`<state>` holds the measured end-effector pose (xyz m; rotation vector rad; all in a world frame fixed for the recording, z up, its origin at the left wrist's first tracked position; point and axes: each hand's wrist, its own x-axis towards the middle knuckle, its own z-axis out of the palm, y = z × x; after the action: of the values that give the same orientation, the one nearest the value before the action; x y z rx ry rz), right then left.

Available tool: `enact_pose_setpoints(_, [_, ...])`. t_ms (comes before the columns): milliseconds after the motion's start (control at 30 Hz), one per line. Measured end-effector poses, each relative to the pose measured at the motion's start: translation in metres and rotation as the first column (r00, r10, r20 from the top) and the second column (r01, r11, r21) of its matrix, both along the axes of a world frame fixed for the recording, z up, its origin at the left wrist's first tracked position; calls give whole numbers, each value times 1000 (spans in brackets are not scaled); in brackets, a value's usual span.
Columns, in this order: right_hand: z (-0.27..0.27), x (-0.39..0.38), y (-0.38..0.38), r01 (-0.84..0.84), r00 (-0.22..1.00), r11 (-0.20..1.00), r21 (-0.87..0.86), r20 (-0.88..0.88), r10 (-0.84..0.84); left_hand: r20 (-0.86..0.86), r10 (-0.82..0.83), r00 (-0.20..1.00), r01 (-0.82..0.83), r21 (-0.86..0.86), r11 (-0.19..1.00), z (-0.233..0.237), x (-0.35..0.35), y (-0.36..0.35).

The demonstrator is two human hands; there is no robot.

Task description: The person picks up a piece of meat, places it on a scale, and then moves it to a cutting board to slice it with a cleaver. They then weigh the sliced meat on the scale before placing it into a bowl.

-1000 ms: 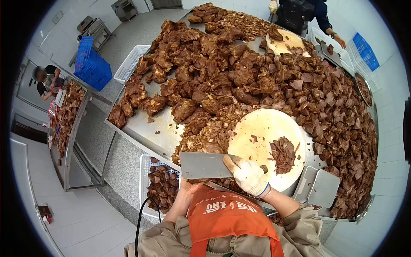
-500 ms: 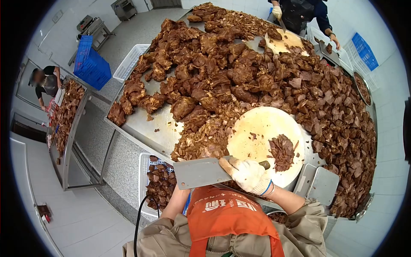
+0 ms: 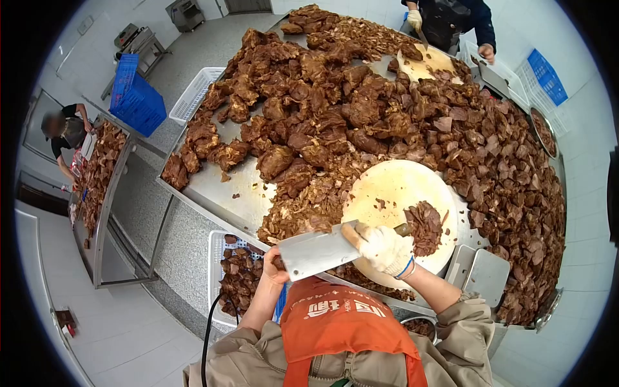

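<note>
In a white knit glove, my right hand (image 3: 387,249) grips a cleaver (image 3: 317,251) by its handle. The broad grey blade points left, above the table's near edge. Bare and partly behind the blade's left end, my left hand (image 3: 275,267) is closed around a dark brown piece of meat (image 3: 278,262), mostly hidden. Under and beyond my right hand lies a round cutting board (image 3: 380,193). On its right part sits a small heap of sliced meat (image 3: 425,227), with a few scraps elsewhere.
Large meat chunks (image 3: 309,97) and cut pieces (image 3: 509,174) cover much of the steel table (image 3: 225,193). A scale (image 3: 487,277) stands right of the board; a white crate of meat (image 3: 238,284) is below left. One co-worker (image 3: 448,26) stands across, another (image 3: 68,132) far left.
My left hand has come up from behind the blade to its left end, and a dark piece shows in it. The cleaver has tilted and shifted right. The co-worker across has moved one hand.
</note>
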<state>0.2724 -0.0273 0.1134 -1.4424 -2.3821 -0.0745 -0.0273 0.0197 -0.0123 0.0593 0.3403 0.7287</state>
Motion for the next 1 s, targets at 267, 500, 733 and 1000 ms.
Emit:
enact_pose_setpoints(267, [10,-2,-5,77,992,992,-98,-96,-87,-1,-44,999,44,83,996,7,-13,1])
enact_pose_setpoints(500, [13,-41,-3,24,997,993,-116,-75,-33,-294,201,935,-138,219,966,-11,-8,-10])
enact_pose_setpoints(733, [-65,19,8,416,901,870,-265,-8,-434,-188,168,968,-139,159,978,13,-9,-12])
enact_pose_setpoints(1000, [-2,-32,-6,167,969,976,-138,-161,-189,-289,195,937,-134,216,967,23,0,-7])
